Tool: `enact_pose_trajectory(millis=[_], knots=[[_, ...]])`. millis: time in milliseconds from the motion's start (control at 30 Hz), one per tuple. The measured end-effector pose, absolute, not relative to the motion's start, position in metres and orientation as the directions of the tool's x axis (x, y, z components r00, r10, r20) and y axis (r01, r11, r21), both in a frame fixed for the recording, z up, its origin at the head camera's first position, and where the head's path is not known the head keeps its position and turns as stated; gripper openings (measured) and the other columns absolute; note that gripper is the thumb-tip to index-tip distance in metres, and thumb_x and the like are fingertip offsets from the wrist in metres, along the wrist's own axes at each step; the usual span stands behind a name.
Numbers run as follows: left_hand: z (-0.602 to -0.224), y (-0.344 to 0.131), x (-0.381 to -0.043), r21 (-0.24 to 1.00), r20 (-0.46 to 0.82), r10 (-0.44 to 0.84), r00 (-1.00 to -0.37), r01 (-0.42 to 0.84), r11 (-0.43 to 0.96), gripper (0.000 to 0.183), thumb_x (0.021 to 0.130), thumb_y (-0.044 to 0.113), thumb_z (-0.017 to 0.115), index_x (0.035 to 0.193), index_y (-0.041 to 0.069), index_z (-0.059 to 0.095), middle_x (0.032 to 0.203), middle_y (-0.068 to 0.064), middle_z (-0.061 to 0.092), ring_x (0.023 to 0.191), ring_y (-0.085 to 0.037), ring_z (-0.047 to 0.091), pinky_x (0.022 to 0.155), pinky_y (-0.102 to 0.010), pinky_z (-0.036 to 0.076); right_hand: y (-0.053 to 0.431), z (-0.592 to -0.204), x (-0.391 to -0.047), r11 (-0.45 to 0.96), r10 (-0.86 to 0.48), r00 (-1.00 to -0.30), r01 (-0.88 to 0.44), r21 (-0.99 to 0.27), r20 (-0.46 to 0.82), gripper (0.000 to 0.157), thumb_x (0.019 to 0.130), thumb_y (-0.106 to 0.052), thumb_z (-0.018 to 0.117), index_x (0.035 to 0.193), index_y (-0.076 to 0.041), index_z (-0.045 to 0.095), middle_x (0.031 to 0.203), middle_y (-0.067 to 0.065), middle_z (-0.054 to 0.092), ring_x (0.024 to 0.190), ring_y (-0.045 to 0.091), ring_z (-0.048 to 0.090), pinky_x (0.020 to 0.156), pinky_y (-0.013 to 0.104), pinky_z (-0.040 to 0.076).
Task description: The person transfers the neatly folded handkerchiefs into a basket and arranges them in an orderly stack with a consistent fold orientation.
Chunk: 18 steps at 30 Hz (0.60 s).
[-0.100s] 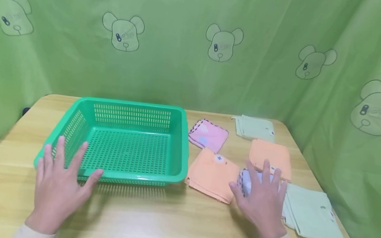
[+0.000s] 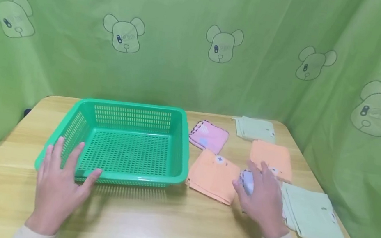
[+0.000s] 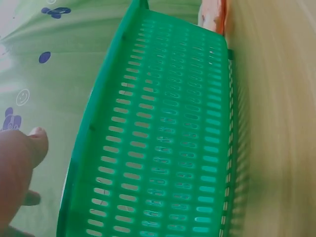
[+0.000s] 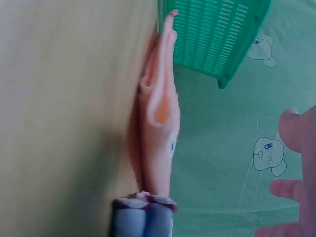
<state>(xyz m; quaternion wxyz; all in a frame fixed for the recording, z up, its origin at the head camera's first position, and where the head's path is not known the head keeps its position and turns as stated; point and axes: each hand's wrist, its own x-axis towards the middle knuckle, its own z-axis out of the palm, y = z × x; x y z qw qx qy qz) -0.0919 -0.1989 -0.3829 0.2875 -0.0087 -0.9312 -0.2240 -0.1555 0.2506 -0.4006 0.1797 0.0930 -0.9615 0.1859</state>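
The left hand (image 2: pixel 59 187) hangs over the near corner of a green basket (image 2: pixel 136 179). Its fingers are spread wide and hold nothing. The left wrist view shows a gap between what we can see of the hand and the basket. The basket sits on the tabletop (image 2: pixel 140 223), ahead of these fingers and to their right. It looks like thin, stiff plastic, so it should be light and maybe a bit slippery. The rim looks best to grab.

Next comes a small pink cloth (image 2: pixel 210 136), ahead of the right hand (image 2: pixel 262 205) and off to the left of its fingers. Nearer, just left of the right thumb, lies an orange cloth (image 2: pixel 213 177). Then a blue cloth (image 2: pixel 248 181) pokes out under that hand. The right fingers are loose, a bit apart, and hold nothing.

Far ahead of those fingertips lies a pale green cloth (image 2: pixel 255 129). Just past them is a second orange cloth (image 2: pixel 271 157). To the right of the hand lies another pale green cloth (image 2: pixel 315 216).

The cloths look folded, soft and light. Their folds could slip open, so pinch all the layers at a folded edge.
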Motion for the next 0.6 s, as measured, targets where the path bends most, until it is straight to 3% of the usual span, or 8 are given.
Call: enact_pose_trajectory(millis=[100,200,267,333,433,500,600], knots=[[-0.381,-0.202,-0.095,0.466,0.656,-0.125,-0.744,0.27,0.842,0.064,0.083,0.036,0.072,0.13,-0.003,0.054,0.14,-0.032,0.04,0.126,-0.054,0.038,0.095,-0.073,0.034,0.254,-0.393,-0.164,0.814,-0.103,-0.95,-0.251,-0.523,0.296,0.046,0.094,-0.028,0.062,0.126,0.004,0.05,0.129,0.03,0.053,0.116,0.048,0.052,0.096,0.063,0.041],[-0.374,-0.21,-0.093,0.539,0.659,-0.12,-0.743,0.354,0.765,0.048,0.08,0.017,0.076,0.119,-0.004,0.061,0.119,-0.022,0.06,0.107,-0.03,0.059,0.09,-0.044,0.052,0.258,-0.386,-0.178,0.663,-0.118,-0.97,-0.238,-0.71,0.214,0.018,0.095,-0.012,0.061,0.094,0.003,0.05,0.115,0.025,0.063,0.103,0.038,0.063,0.09,0.052,0.051],[-0.369,-0.218,-0.088,0.645,0.591,-0.071,-0.803,0.418,0.639,0.037,0.081,0.004,0.073,0.116,-0.005,0.062,0.11,-0.011,0.065,0.097,-0.015,0.062,0.087,-0.025,0.052,0.263,-0.385,-0.19,0.525,-0.17,-0.971,-0.234,-0.818,0.169,0.025,0.095,-0.002,0.057,0.077,-0.001,0.04,0.111,0.027,0.064,0.098,0.032,0.065,0.089,0.045,0.054],[-0.365,-0.23,-0.081,0.775,0.511,0.0,-0.859,0.462,0.431,0.033,0.083,-0.008,0.068,0.115,-0.005,0.061,0.107,-0.003,0.066,0.09,-0.006,0.063,0.079,-0.014,0.051,0.267,-0.384,-0.201,0.41,-0.235,-0.965,-0.208,-0.888,0.118,0.033,0.097,0.001,0.051,0.071,-0.005,0.032,0.109,0.027,0.063,0.096,0.024,0.066,0.088,0.038,0.055],[-0.362,-0.252,-0.076,0.855,0.501,0.201,-0.842,0.518,0.038,0.041,0.082,-0.025,0.054,0.121,-0.014,0.051,0.117,-0.009,0.063,0.1,-0.015,0.064,0.081,-0.023,0.055,0.273,-0.384,-0.218,0.276,-0.333,-0.942,-0.134,-0.952,0.036,0.035,0.1,-0.002,0.045,0.07,-0.009,0.029,0.107,0.019,0.062,0.092,0.017,0.063,0.087,0.034,0.055],[-0.365,-0.268,-0.077,0.831,0.539,0.384,-0.75,0.549,-0.093,0.045,0.085,-0.021,0.054,0.128,-0.018,0.041,0.128,-0.015,0.056,0.11,-0.02,0.06,0.083,-0.026,0.054,0.274,-0.384,-0.228,0.25,-0.387,-0.922,-0.107,-0.962,0.002,0.031,0.102,-0.007,0.044,0.072,-0.009,0.036,0.103,0.012,0.061,0.09,0.017,0.061,0.088,0.037,0.055],[-0.371,-0.283,-0.082,0.772,0.54,0.654,-0.53,0.622,-0.133,0.066,0.093,0.003,0.061,0.139,-0.019,0.019,0.146,-0.021,0.036,0.127,-0.024,0.047,0.087,-0.031,0.052,0.274,-0.384,-0.242,0.188,-0.434,-0.899,-0.028,-0.982,-0.058,0.028,0.104,-0.017,0.044,0.077,-0.01,0.04,0.097,0.005,0.056,0.086,0.017,0.056,0.088,0.041,0.052]])
